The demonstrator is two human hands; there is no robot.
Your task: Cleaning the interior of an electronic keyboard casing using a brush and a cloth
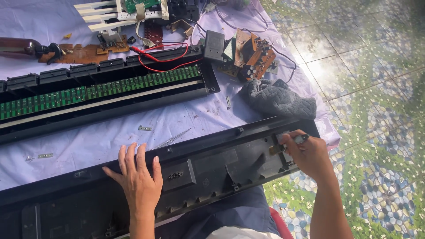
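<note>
A long black plastic keyboard casing [212, 163] lies across my lap, inner side up. My left hand [137, 179] rests flat on its upper edge with fingers spread, holding it steady. My right hand [307, 155] grips a small brush [287, 144] with a pale handle, its bristles pressed against the inside of the casing near the right end.
On a lilac cloth [106, 137] lies the other keyboard half with a long green circuit board [102, 90] and red wires [164, 59]. Brown circuit boards [252, 55], a black adapter [214, 45], white keys [106, 13], a grey rag [276, 99], a screwdriver [170, 140] and small metal bits lie about. Tiled floor at right.
</note>
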